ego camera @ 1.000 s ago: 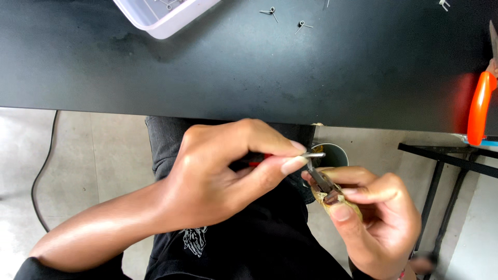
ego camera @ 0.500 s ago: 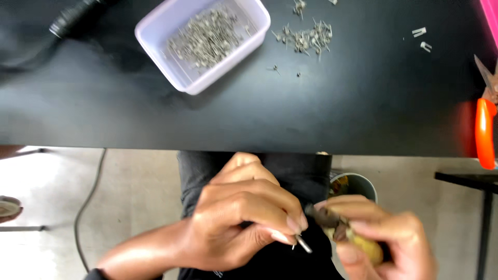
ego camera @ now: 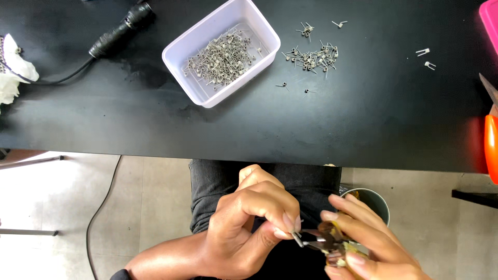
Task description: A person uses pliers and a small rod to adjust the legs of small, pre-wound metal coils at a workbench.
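Left hand point(ego camera: 249, 231): pinches small grey metal pin point(ego camera: 298, 239), below black table edge point(ego camera: 259, 155).
Right hand point(ego camera: 363, 238): grips small dark pliers point(ego camera: 324, 242), beside it.

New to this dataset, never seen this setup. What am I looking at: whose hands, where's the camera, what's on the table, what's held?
One camera, worn on a person's head, looks down at their own bare hands over their lap. The left hand pinches a small metal pin. The right hand grips a small plier-like tool that meets the pin. On the black table sit a white plastic tub of small wire coil parts, a loose pile of them, and a black cable connector.
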